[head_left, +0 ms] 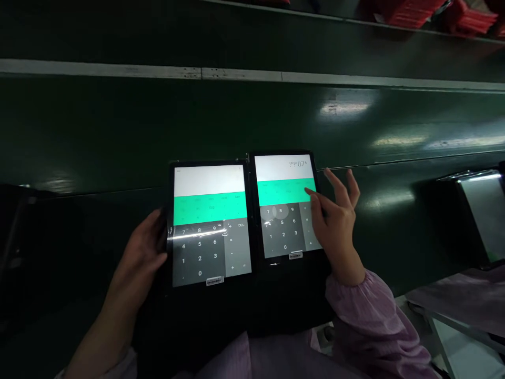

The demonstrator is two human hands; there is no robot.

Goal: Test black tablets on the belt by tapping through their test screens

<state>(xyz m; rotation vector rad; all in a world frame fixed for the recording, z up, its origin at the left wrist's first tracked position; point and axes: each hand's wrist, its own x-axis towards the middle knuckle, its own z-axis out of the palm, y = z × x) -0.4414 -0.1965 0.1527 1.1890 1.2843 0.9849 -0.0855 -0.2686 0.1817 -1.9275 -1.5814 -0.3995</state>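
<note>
Two black-framed tablets are side by side, each showing a calculator with a green band across its lit screen. My left hand (pixel 141 255) grips the outer edge of the left tablet (pixel 209 180), thumb at the side and the other fingers partly hidden in shadow. This tablet's display field is blank. On the right tablet (pixel 274 166) the display shows "!^!^87^". My right hand (pixel 336 218) is over its right side, index fingertip at the green band and the other fingers spread, holding nothing. Small barcode labels are at the bottom of both tablets.
A dark green workbench (pixel 118 121) extends beyond the tablets, with a pale strip (pixel 244 75) along its back. Red items (pixel 410 11) lie on the shelf at upper right. Another dark-framed tablet-like device (pixel 483 205) lies at the right edge.
</note>
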